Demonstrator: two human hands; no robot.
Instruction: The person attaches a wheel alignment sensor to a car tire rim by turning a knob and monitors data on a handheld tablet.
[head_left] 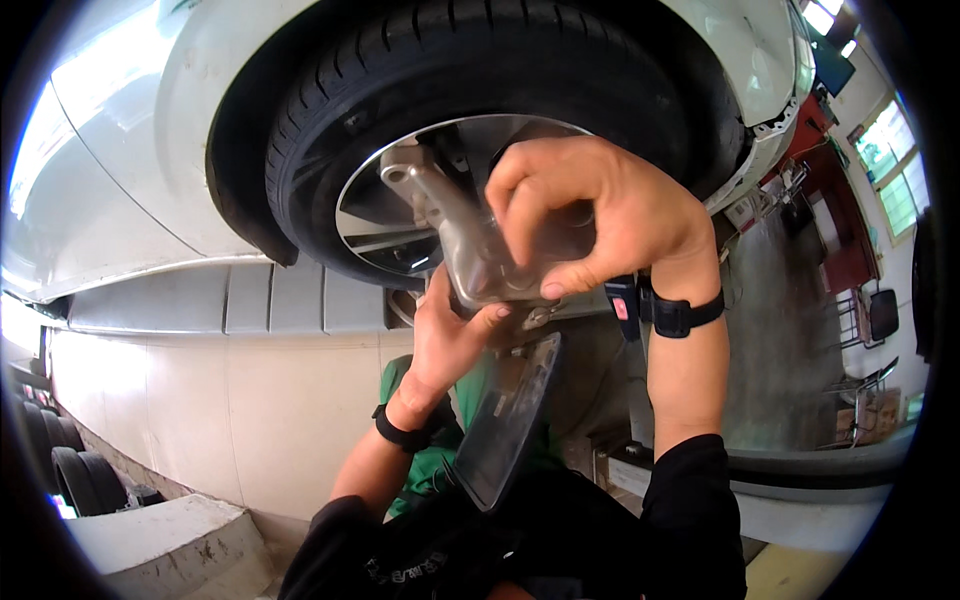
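A silvery cast-metal part (468, 250) with a protruding arm and a hole at its top is held before the car wheel (375, 235). My left hand (445, 330) grips it from below, thumb along its lower edge. My right hand (600, 215) is over its right side, fingers curled onto it and thumb at the edge; the fingertips are slightly blurred. A dark flat rectangular device with a glossy face (505, 420) hangs at my chest below the part. Black straps circle both forearms.
A white car body (140, 130) and tire (460, 55) fill the upper view, above a step (270, 295) and tiled surface (200, 400). Several tires (80, 475) lie left, behind a pale block (170, 540). At right are a grey floor (760, 400), chairs (880, 315) and red furniture (840, 245).
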